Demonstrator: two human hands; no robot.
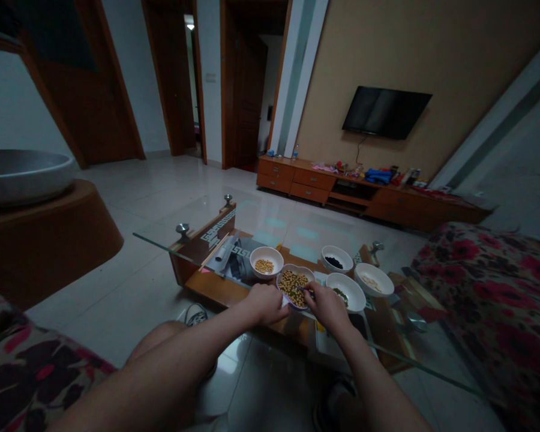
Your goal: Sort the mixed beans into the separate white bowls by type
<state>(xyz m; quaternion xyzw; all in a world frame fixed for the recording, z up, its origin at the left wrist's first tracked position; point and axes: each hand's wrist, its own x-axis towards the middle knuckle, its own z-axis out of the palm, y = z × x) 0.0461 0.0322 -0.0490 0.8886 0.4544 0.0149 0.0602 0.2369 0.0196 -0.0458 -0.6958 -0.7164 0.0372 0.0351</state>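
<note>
Head view is showing a person sitting low before a glass-topped table [171, 243], both forearms reaching out over its near edge. The left hand [265, 303] is resting against the near rim of a bowl of mixed beans [294, 287], fingers curled loosely around that rim, steadying it rather than lifting it. The right hand [328, 306] is hovering at the bowl's right side with its fingers pinched together over the beans; whether a bean is actually sitting between the fingertips is too small and dim to tell.

Four white bowls are standing around it: a bowl of yellow beans [266, 262] just to the left, a bowl of black beans [336, 259] behind, a bowl holding a few greenish beans [345, 292] touching close on the right, and a bowl of pale beans [374, 280] further right.

The risks, as I am judging them: the room is dim, so colours are reading poorly and a bean could easily be going into the wrong bowl. The mixed bowl is sitting close to the near glass edge, so a push from the steadying hand could be sliding it on the smooth surface and tipping beans onto the tiled floor [130, 300]. A small round bean pinched lightly could also be slipping free while crossing between bowls and rolling off the glass.
</note>
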